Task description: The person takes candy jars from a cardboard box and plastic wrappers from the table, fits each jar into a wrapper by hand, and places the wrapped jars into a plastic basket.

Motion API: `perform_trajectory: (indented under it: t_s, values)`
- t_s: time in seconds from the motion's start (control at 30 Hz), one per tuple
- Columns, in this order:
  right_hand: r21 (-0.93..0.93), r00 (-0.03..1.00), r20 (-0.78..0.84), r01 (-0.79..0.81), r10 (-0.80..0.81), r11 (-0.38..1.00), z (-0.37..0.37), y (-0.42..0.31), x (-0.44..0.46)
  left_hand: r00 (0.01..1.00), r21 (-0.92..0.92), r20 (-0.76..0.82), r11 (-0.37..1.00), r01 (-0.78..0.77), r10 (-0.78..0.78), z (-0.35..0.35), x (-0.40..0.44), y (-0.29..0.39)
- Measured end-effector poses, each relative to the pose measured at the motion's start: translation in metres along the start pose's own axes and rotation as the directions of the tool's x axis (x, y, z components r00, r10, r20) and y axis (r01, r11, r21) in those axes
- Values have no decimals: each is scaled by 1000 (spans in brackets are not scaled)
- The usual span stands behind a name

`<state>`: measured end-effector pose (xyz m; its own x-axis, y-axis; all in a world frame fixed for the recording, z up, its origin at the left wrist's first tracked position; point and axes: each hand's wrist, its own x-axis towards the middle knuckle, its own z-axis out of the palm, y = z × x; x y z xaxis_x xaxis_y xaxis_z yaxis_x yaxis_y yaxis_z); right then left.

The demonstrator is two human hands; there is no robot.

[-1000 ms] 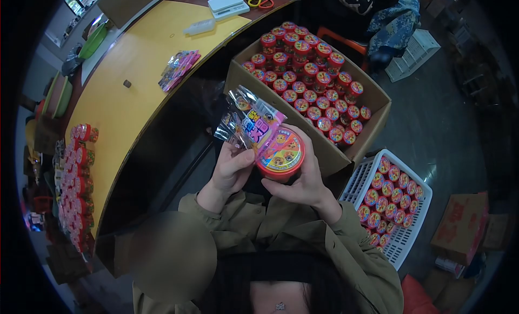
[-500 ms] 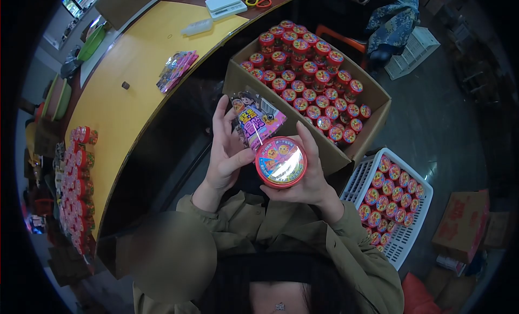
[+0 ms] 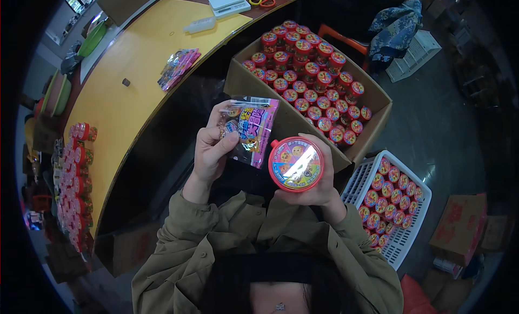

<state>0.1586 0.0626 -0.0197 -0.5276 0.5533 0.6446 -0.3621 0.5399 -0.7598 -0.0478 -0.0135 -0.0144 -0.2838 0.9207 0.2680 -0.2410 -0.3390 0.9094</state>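
Observation:
My left hand [image 3: 213, 152] pinches a small pink and clear printed plastic packet [image 3: 254, 127] by its left side, thumb in front and fingers behind. Wrapped around a round jar [image 3: 296, 164] is my right hand [image 3: 324, 176]. The jar's red-rimmed lid faces up toward me, with a colourful sectioned label and cartoon faces; light glares on it. Jar and packet are apart, side by side in front of my chest. The jar's body is hidden below its lid.
Ahead stands a cardboard box [image 3: 373, 135] packed with red-lidded jars [image 3: 323, 102]. A white plastic basket [image 3: 401, 249] at right holds more. On the yellow table [image 3: 130, 119] lie pink packets [image 3: 178, 68], a bottle [image 3: 200, 25], a white scale [image 3: 230, 3], scissors [image 3: 265, 0] and rows of jars [image 3: 78, 189].
The packet has turned more upright and flat toward me, its grip shifting to the left side. My hands have moved apart, the jar going slightly right.

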Motion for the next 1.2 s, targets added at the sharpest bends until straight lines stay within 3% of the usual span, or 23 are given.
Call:
perform_trajectory:
  t_s: [0.07, 0.13, 0.2, 0.27, 0.3, 0.4, 0.47, 0.57, 0.63, 0.77, 0.93, 1.07, 1.13, 1.2]
  values:
    - [4, 1000, 15, 14, -14, 1000, -2, 0, 2, 999, 19, 34, 1000, -12, 12, -2, -2, 0]
    - [-24, 994, 78, -70, 72, 997, -2, 3, 2, 985, -158, 117, 977, 144, -126, 0, -4, 6]
    - [-29, 995, 85, -56, 58, 998, -1, 4, 5, 993, -263, 113, 963, 56, -27, 12, 0, 9]
    - [18, 990, 120, -72, 69, 997, 0, 4, 5, 972, -311, 216, 937, 160, -94, 14, 1, 15]
    - [20, 990, 123, -74, 71, 997, 0, 4, 6, 962, -164, 272, 984, 70, -23, 9, 3, 12]
    - [-31, 987, 146, -58, 62, 998, 0, 2, 5, 976, -45, 212, 998, 53, -42, 8, 3, 13]
    - [-76, 974, 132, -177, 186, 981, 2, 2, 1, 968, -29, 251, 999, 15, -7, 6, 4, 14]
    - [-193, 982, 174, -44, 79, 980, 2, 5, 5, 949, 56, 313, 997, -53, 33, 6, 7, 18]
    - [-239, 980, 198, 26, 22, 971, 2, 3, 7, 957, 247, 289, 964, -100, 25, 7, 8, 18]
    - [-285, 968, 237, -17, 87, 958, 1, -1, 10, 917, 186, 400, 980, -73, -8, 3, 10, 25]
    - [-289, 973, 213, -24, 88, 957, 2, 4, 8, 907, 217, 417, 975, -47, -49, -2, 13, 31]
    - [-113, 971, 167, -152, 170, 982, 5, 4, 8, 916, 279, 401, 954, -110, -12, -7, 14, 31]
    - [-23, 965, 158, -208, 209, 978, 6, 6, 6, 922, 221, 386, 967, -124, 30, -3, 15, 33]
    - [198, 923, 203, -366, 327, 909, 6, 8, 2, 876, 331, 479, 914, -237, 54, -4, 18, 37]
